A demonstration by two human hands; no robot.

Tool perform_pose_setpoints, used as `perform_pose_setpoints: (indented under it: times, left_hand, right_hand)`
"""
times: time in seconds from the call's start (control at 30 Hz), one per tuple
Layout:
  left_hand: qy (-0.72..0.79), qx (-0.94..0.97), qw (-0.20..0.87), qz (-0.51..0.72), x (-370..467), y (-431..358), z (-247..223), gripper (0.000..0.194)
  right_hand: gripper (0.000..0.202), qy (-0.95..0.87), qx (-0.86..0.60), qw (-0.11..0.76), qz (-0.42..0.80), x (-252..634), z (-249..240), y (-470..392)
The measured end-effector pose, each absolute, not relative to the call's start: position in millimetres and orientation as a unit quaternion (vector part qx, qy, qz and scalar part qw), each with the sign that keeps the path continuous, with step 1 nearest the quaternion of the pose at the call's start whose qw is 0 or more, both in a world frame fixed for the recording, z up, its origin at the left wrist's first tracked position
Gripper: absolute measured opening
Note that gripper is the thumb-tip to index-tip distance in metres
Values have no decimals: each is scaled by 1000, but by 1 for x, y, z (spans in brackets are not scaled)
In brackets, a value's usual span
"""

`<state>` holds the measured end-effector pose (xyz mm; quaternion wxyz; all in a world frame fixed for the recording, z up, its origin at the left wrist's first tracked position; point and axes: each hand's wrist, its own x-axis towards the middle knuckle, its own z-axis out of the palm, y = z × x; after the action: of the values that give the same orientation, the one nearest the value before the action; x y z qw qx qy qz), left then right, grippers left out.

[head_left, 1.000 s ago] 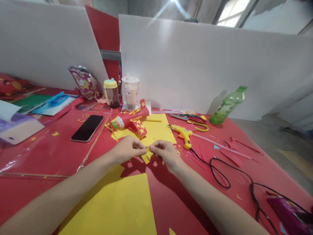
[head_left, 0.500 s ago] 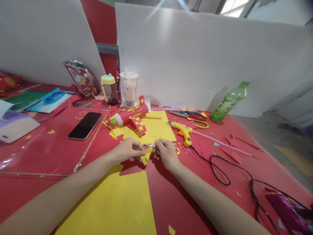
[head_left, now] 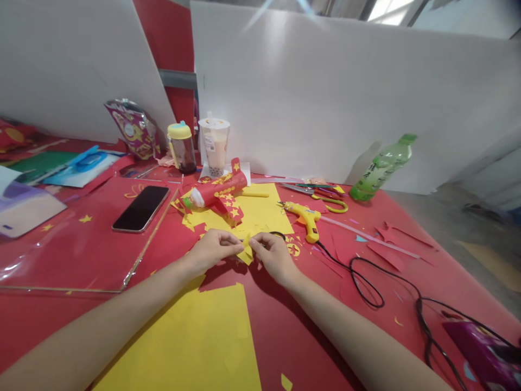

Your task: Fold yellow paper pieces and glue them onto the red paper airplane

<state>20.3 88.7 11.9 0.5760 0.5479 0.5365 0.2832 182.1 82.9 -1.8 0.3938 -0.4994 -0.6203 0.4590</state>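
Observation:
Between my two hands is a small piece of yellow paper [head_left: 246,253], held above the red tabletop. My left hand [head_left: 214,251] pinches its left side with thumb and forefinger. On the other side, the thumb and fingertips of my right hand [head_left: 275,258] close on the paper's edge. A dark loop, apparently a scissors handle [head_left: 279,234], shows just behind my right hand; the rest is mostly hidden. A large yellow sheet [head_left: 195,336] lies below my left forearm. Beyond my hands rests a red paper rocket [head_left: 220,191] with yellow stars.
A yellow glue gun [head_left: 306,218] with a looping black cord [head_left: 376,307] lies right of my hands. Farther back are large scissors [head_left: 331,205], a green bottle [head_left: 380,168], a milk tea cup [head_left: 215,144] and a yellow-lidded bottle [head_left: 182,149]. A phone [head_left: 141,209] lies left.
The small scissor blades that pointed left from my right hand are now mostly hidden. My right fingers have moved left onto the yellow paper, which is raised and turned.

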Motion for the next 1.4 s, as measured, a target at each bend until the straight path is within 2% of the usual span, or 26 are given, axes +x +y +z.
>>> perform_pose_setpoints:
  times: [0.13, 0.2, 0.47, 0.63, 0.8, 1.0, 1.23, 1.4]
  left_hand:
    - [491, 576, 620, 205, 16, 95, 17, 25]
    - [474, 611, 603, 197, 14, 98, 19, 24]
    - [443, 799, 339, 225, 17, 91, 13, 26]
    - [417, 844, 254, 220, 18, 90, 4, 28]
    - [441, 818, 275, 247, 19, 89, 5, 28]
    - [521, 710, 327, 342, 6, 103, 5, 29]
    - [532, 674, 362, 362, 5, 104, 5, 32]
    - [517, 638, 447, 355, 12, 97, 5, 30]
  right_hand:
    - [19, -643, -514, 372, 428, 182, 0, 82]
    - [19, -655, -519, 358, 416, 181, 1, 82]
    - [24, -743, -479, 307, 353, 176, 7, 76]
    - [26, -764, -479, 294, 316, 175, 7, 75]
    - [31, -747, -491, 283, 348, 174, 7, 74]
    - [24, -739, -500, 280, 355, 173, 1, 72]
    - [20, -673, -511, 371, 384, 173, -2, 72]
    - [15, -645, -527, 394, 389, 172, -6, 74]
